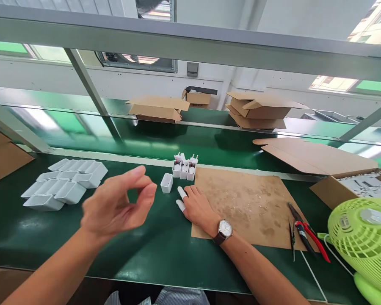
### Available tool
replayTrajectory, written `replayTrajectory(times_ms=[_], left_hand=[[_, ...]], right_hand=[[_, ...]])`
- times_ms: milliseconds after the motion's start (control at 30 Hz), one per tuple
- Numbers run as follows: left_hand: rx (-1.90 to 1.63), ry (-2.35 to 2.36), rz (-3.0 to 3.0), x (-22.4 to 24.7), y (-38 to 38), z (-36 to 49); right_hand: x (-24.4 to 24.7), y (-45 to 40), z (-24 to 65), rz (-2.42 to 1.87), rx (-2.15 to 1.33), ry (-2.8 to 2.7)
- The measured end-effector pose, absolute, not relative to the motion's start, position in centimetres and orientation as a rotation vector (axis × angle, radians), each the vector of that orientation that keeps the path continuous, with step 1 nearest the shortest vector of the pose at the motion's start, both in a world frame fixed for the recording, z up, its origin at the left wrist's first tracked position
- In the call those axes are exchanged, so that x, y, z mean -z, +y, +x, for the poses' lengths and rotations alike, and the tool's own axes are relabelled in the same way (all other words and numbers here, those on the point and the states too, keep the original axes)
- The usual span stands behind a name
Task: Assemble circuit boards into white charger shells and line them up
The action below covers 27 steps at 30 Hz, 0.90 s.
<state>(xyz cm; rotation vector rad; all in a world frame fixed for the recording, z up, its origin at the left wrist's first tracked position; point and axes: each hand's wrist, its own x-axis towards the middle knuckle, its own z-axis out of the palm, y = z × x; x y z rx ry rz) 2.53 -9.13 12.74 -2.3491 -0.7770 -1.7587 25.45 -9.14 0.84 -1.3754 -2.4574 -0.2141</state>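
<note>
My left hand [119, 201] is raised over the green table, thumb and fingertips curled near each other in a ring, with nothing between them. Flat on the table rests my right hand [197, 205], fingers spread, white covers on two fingertips, a watch [225, 228] on the wrist. Just beyond it stands a small group of white cups [183, 171] filled with white parts with plugs. One separate white cup [167, 183] sits upright between my hands. Many white cups [65, 182] are grouped at the left.
A stained cardboard sheet [247, 203] lies right of centre. Pliers [305, 235], tweezers [292, 239] and a green fan [363, 237] are at the right, near an open box [339, 190] of white parts. Cardboard boxes [260, 111] stand beyond a metal frame [190, 44].
</note>
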Motion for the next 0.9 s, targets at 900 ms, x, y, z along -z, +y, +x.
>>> replayTrajectory(times_ms=[900], left_hand=[[0.174,-0.964,-3.442,-0.7,-7.6,7.9]], right_hand=[[6.1,-7.0,28.5,-0.991,-0.030,-2.328]])
